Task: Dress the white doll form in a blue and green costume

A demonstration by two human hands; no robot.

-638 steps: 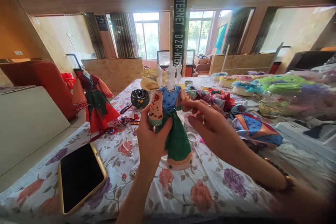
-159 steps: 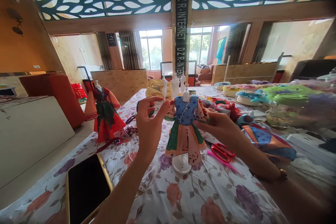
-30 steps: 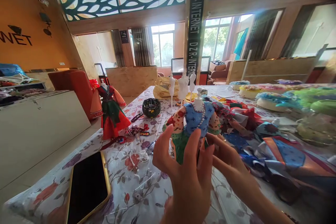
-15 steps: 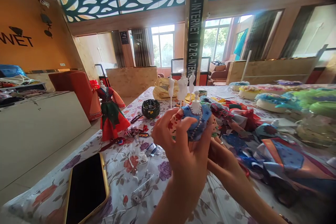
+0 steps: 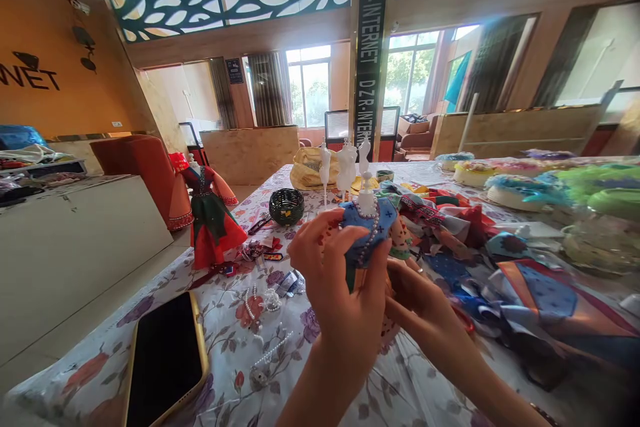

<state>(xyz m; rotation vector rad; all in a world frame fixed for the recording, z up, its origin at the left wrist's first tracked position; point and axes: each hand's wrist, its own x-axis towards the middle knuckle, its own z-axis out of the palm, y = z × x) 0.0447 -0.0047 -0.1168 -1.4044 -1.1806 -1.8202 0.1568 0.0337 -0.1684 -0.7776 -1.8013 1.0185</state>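
Note:
A small white mannequin (image 5: 367,202) in a blue bodice with a pearl string and a green and orange skirt is lifted above the flowered tablecloth (image 5: 235,367). My left hand (image 5: 340,280) wraps round its torso from the front, thumb and fingers closed on the bodice. My right hand (image 5: 417,297) is behind and below it, fingers closed on the skirt, which my left hand largely hides.
A phone in a yellow case (image 5: 163,353) lies near left. Another mannequin in a red and green dress (image 5: 207,217) stands left, loose pearl strings (image 5: 260,300) beside it. A black bowl (image 5: 286,205), bare white mannequins (image 5: 345,167) and heaped cloth scraps (image 5: 500,260) fill the right.
Over the last second my left hand has slid up from the skirt to grip the bodice. The mannequin has tipped and turned a little in both hands.

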